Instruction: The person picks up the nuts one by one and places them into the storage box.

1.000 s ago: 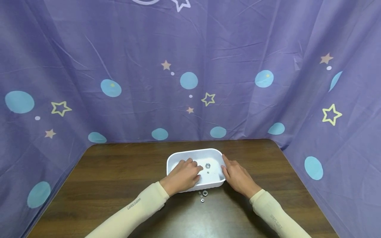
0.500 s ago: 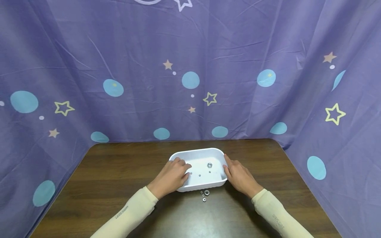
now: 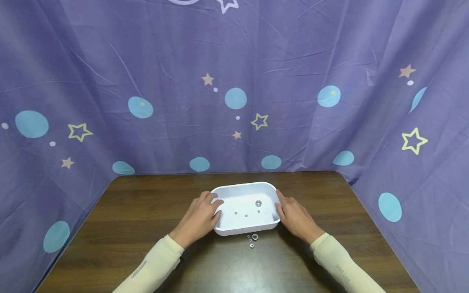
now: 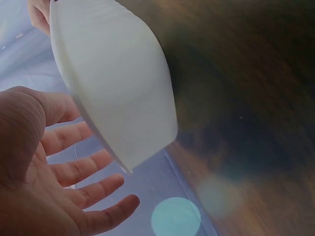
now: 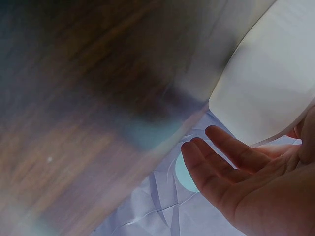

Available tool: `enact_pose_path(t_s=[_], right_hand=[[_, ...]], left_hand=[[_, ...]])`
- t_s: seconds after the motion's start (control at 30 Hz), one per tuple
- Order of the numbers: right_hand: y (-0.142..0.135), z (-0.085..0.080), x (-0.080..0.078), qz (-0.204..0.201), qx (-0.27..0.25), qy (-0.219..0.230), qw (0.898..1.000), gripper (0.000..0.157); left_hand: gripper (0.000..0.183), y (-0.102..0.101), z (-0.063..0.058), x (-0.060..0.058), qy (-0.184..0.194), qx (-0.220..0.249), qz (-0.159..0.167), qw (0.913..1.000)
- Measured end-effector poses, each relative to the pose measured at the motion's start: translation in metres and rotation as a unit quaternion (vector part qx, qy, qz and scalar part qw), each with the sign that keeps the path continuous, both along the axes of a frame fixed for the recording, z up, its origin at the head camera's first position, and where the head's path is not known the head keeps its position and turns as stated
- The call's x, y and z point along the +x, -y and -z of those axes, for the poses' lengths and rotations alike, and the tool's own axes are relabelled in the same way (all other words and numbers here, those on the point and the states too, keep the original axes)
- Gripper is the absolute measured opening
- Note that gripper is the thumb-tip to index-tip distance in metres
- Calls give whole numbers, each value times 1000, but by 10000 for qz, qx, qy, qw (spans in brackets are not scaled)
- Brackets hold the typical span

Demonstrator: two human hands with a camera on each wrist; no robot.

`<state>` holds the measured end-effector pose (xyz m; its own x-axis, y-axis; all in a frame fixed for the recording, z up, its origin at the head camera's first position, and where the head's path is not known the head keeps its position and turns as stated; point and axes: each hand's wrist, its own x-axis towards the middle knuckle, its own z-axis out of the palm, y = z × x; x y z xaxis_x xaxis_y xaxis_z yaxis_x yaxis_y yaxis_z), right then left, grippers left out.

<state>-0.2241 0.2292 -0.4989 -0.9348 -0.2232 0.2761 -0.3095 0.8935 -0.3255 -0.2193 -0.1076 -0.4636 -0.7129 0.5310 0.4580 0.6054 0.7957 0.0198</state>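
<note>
A white rectangular tray (image 3: 243, 228) stands on the table, with one larger hex nut (image 3: 258, 203) and three tiny nuts lying inside it. My left hand (image 3: 198, 215) is at the tray's left end, fingers loosely spread around the rim. In the left wrist view its fingers (image 4: 98, 194) lie apart, behind the tray's edge. My right hand (image 3: 296, 217) pinches the right end of the rim, thumb inside and index finger along the outer edge. Its other fingers (image 5: 236, 152) stretch out beside the tray wall in the right wrist view.
Just in front of the tray, a silver nut (image 3: 255, 237) and several smaller ones (image 3: 251, 245) lie on the brown wooden table (image 3: 154, 211). A purple curtain (image 3: 176, 122) with stars and dots hangs around the table's back and sides.
My left hand has moved left from over the tray's inside to its left end, bringing tiny nuts on the tray floor into sight. The right hand has stayed at the rim.
</note>
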Motion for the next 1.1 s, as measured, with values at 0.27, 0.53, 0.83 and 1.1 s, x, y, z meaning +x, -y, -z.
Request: enact_pose_path(t_s=[0.27, 0.53, 0.83, 1.1], right_hand=[[1, -2, 2, -15, -41, 49, 10000, 56], [0, -1, 1, 16, -19, 31, 10000, 55], [1, -1, 2, -17, -5, 33, 10000, 55], [-3, -1, 1, -228, 18, -299, 9993, 60]], left_hand=[[30, 6, 8, 1, -76, 159, -89, 9998], [43, 8, 18, 3, 109, 559, -586, 9967], [44, 9, 23, 6, 406, 577, -888, 9935], [47, 7, 25, 4, 478, 691, -951, 9919]])
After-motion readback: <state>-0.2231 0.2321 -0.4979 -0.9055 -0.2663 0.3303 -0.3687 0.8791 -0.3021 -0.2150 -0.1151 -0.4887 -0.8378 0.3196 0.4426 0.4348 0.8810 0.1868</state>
